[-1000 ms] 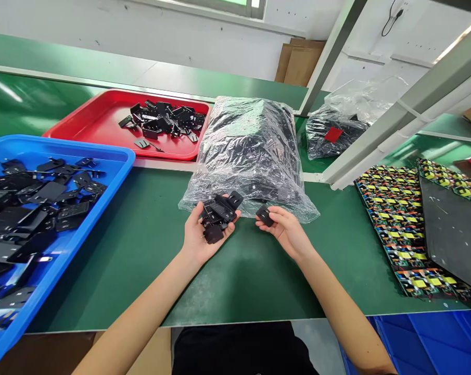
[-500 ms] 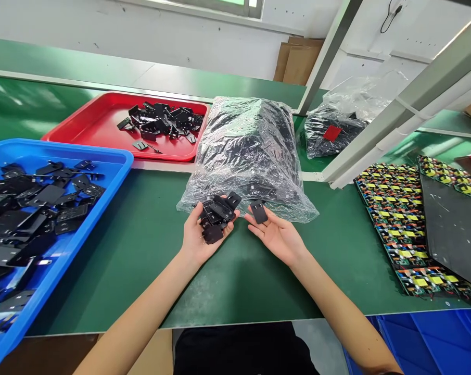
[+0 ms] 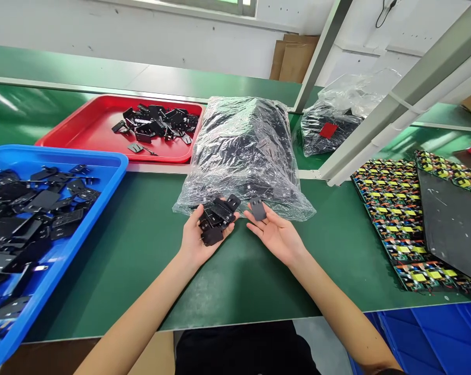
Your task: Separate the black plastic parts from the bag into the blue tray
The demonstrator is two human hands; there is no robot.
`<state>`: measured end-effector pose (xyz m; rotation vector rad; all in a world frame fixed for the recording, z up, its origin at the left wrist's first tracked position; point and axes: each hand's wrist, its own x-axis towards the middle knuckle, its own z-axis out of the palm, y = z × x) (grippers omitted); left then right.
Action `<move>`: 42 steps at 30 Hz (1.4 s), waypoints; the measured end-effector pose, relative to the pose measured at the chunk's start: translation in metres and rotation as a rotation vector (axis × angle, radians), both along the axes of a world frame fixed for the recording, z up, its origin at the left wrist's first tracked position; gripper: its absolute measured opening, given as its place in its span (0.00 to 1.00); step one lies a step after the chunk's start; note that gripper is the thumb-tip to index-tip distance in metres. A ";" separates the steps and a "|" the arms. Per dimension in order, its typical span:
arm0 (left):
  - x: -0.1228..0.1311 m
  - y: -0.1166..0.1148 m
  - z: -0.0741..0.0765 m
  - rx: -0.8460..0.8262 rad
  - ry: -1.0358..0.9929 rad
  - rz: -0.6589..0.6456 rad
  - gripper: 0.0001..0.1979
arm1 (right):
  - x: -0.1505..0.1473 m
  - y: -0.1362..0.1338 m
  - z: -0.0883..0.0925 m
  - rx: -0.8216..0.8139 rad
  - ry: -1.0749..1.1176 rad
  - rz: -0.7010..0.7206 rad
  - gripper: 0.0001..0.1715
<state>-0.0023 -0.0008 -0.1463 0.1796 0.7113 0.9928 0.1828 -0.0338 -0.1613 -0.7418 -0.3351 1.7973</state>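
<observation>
Near the clear plastic bag [image 3: 246,146], a square black plate [image 3: 257,209], gripped by the right hand [image 3: 279,240], has been turned more fully into view; flat black pieces [image 3: 218,214] are gripped by the left hand [image 3: 191,242].

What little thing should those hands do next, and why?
Perhaps the right hand should pinch the single black piece firmly: it sits well out from the upturned palm, while the left hand is occupied with a handful of black parts.

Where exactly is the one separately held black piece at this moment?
In the head view, the black piece is just right of centre, in the right hand, by the large clear bag.
</observation>
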 end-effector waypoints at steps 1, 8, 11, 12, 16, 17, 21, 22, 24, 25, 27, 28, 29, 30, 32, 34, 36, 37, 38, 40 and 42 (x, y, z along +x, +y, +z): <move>0.000 0.000 0.000 0.007 0.004 -0.009 0.21 | -0.001 -0.001 0.000 0.016 -0.017 -0.007 0.17; 0.004 -0.006 -0.006 0.060 -0.024 -0.100 0.19 | -0.008 -0.009 0.007 0.191 -0.352 -0.218 0.16; 0.010 -0.011 -0.009 0.057 -0.047 -0.131 0.18 | -0.012 -0.015 0.010 0.218 -0.554 -0.237 0.18; 0.013 -0.013 -0.010 0.043 -0.049 -0.135 0.17 | -0.013 -0.017 0.011 0.238 -0.610 -0.228 0.18; 0.017 -0.017 -0.016 -0.028 -0.051 -0.128 0.16 | -0.018 -0.023 0.013 0.403 -0.853 -0.190 0.17; 0.018 -0.018 -0.017 -0.038 -0.050 -0.125 0.16 | -0.019 -0.023 0.013 0.457 -0.912 -0.176 0.16; 0.018 -0.018 -0.017 -0.075 -0.026 -0.102 0.13 | -0.022 -0.023 0.011 0.643 -1.084 -0.122 0.20; 0.018 -0.018 -0.016 -0.086 -0.016 -0.093 0.13 | -0.022 -0.023 0.010 0.684 -1.124 -0.111 0.21; 0.018 -0.018 -0.014 -0.106 0.001 -0.076 0.12 | -0.023 -0.023 0.008 0.760 -1.196 -0.085 0.23; 0.018 -0.018 -0.014 -0.114 0.006 -0.067 0.11 | -0.023 -0.023 0.007 0.791 -1.225 -0.068 0.24; 0.019 -0.018 -0.013 -0.127 0.011 -0.054 0.11 | -0.024 -0.023 0.006 0.828 -1.266 -0.033 0.26; 0.019 -0.018 -0.013 -0.132 0.014 -0.052 0.11 | -0.024 -0.023 0.005 0.836 -1.278 -0.013 0.26; 0.019 -0.018 -0.013 -0.136 0.015 -0.053 0.11 | -0.023 -0.023 0.006 0.839 -1.284 0.004 0.27; 0.018 -0.018 -0.014 -0.139 0.014 -0.056 0.11 | -0.023 -0.024 0.006 0.838 -1.280 0.017 0.27; 0.017 -0.018 -0.014 -0.133 0.002 -0.069 0.11 | -0.021 -0.024 0.008 0.827 -1.233 0.026 0.27; 0.015 -0.018 -0.013 -0.110 -0.028 -0.085 0.12 | -0.017 -0.023 0.010 0.790 -1.147 -0.021 0.26; 0.012 -0.017 -0.011 -0.076 -0.058 -0.087 0.14 | -0.010 -0.019 0.012 0.703 -1.067 -0.132 0.24; 0.010 -0.016 -0.010 -0.066 -0.066 -0.078 0.15 | -0.006 -0.017 0.013 0.644 -1.052 -0.191 0.22; 0.009 -0.015 -0.008 -0.064 -0.068 -0.061 0.16 | 0.000 -0.014 0.013 0.584 -1.066 -0.227 0.20; 0.006 -0.013 -0.003 -0.079 -0.056 -0.011 0.17 | 0.012 -0.007 0.010 0.507 -1.186 -0.210 0.16; 0.004 -0.010 0.003 -0.098 -0.042 0.039 0.19 | 0.023 0.000 0.004 0.510 -1.395 -0.111 0.14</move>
